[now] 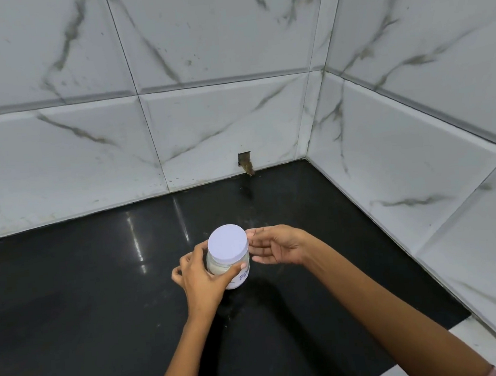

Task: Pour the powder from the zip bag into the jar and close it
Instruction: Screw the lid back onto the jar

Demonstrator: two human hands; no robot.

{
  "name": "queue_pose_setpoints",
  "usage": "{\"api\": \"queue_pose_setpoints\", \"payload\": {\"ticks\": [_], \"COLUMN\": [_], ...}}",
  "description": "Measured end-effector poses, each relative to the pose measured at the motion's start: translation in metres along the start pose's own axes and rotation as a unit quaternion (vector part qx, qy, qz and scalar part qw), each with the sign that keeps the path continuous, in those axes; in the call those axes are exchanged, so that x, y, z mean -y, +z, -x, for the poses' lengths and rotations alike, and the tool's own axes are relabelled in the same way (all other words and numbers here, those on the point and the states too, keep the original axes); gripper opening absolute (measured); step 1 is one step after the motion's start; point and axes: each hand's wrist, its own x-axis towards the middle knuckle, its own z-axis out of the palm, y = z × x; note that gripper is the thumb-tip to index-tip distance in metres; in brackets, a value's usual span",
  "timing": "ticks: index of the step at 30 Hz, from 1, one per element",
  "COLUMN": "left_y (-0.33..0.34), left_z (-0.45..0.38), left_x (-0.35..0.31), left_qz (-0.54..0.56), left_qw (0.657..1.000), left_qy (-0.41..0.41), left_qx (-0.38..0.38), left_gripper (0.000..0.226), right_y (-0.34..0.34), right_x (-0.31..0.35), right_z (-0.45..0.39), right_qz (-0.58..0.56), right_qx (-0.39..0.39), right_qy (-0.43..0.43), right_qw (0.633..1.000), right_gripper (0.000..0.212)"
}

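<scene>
In the head view the jar [231, 265] stands on the black counter [70, 293] in front of the person with its white lid [228, 244] on top and pale powder showing through the glass, so the step in hand is probably tightening the lid. The left hand [202, 277] grips the jar's body, likely to steady it. The right hand [276, 249] is loosely open, its fingertips [253, 241] at the lid's edge; whether they press it is unclear, and no zip bag is visible.
</scene>
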Motion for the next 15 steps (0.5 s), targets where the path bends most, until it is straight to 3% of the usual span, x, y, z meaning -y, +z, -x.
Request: {"api": "queue_pose_setpoints", "payload": {"ticks": [5, 8, 9, 12, 15], "left_y": [-0.001, 0.0, 0.0, 0.001, 0.001], "left_z": [0.0, 0.0, 0.0, 0.0, 0.0], "left_x": [-0.002, -0.001, 0.0, 0.003, 0.003], "left_qz": [-0.003, 0.0, 0.003, 0.019, 0.035], "left_qw": [1.0, 1.0, 0.999, 0.997, 0.993], "left_qy": [-0.006, -0.028, -0.038, -0.069, -0.093], "left_qx": [0.008, 0.011, 0.014, 0.031, 0.056], "left_gripper": [0.076, 0.076, 0.076, 0.075, 0.071], "right_y": [0.01, 0.022, 0.026, 0.034, 0.044], "right_x": [0.003, -0.002, -0.004, -0.008, -0.007], "right_z": [0.002, 0.0, -0.001, -0.007, -0.009], "right_qz": [0.151, 0.27, 0.336, 0.549, 0.634], "right_qx": [-0.053, -0.081, -0.092, -0.106, -0.079], "right_qy": [-0.037, -0.104, -0.135, -0.205, -0.231], "right_qw": [0.987, 0.954, 0.928, 0.804, 0.734], "right_gripper": [0.012, 0.034, 0.041, 0.066, 0.077]}}
